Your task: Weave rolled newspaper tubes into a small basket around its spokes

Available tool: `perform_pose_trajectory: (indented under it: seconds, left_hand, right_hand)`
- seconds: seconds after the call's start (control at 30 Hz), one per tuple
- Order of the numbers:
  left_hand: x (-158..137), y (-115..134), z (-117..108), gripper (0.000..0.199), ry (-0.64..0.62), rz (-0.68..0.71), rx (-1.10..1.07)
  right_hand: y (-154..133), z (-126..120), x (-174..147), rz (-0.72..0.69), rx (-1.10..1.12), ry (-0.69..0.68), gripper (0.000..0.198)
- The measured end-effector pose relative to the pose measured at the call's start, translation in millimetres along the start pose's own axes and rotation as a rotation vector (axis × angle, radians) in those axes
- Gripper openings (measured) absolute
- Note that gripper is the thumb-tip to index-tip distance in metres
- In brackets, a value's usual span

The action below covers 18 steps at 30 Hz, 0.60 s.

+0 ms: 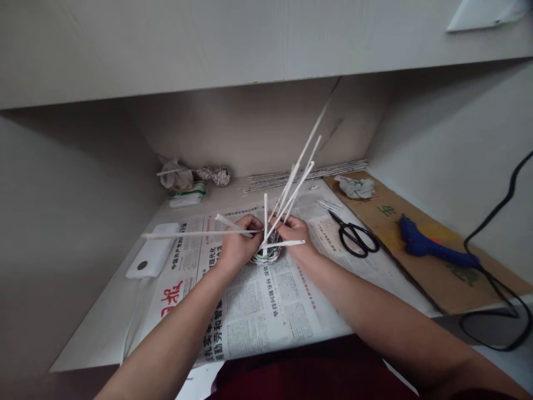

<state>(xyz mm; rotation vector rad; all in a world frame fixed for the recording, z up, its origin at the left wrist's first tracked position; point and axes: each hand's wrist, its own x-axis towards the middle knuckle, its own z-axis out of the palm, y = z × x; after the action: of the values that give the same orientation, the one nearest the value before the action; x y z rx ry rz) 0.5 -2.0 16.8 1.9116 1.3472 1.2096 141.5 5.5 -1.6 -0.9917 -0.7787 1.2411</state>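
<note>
A small round basket (266,256) woven from rolled newspaper sits between my hands, over the spread newspaper (258,311). White rolled paper tubes (291,189) stick out of it upward, sideways and toward the back. On the basket's left side, my left hand (240,241) is closed, its fingers curled at the rim where two tubes run out to the left. My right hand (297,236) closes on the right side of the basket, thumb and fingers near the base of the tall tubes. Fingertips of both hands are partly hidden by the weave and the tubes.
Black-handled scissors (358,236) lie right of the newspaper. A blue glue gun (433,244) with a black cord rests on cardboard (400,272), near crumpled paper (355,187). A white device (153,253) is at left. Several paper tubes (308,175) line the back wall.
</note>
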Motion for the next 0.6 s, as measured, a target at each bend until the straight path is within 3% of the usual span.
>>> perform_pose_trajectory:
  seconds: [0.23,0.6]
  left_hand:
    - [0,5,0,0.013,-0.039,-0.003,0.001]
    - [1,-2,-2,0.015,-0.058,0.132,0.110]
  right_hand:
    - [-22,1,2,-0.081,0.001,-0.002,0.031]
    - [-7,-2,4,-0.011,-0.071,-0.029,0.022]
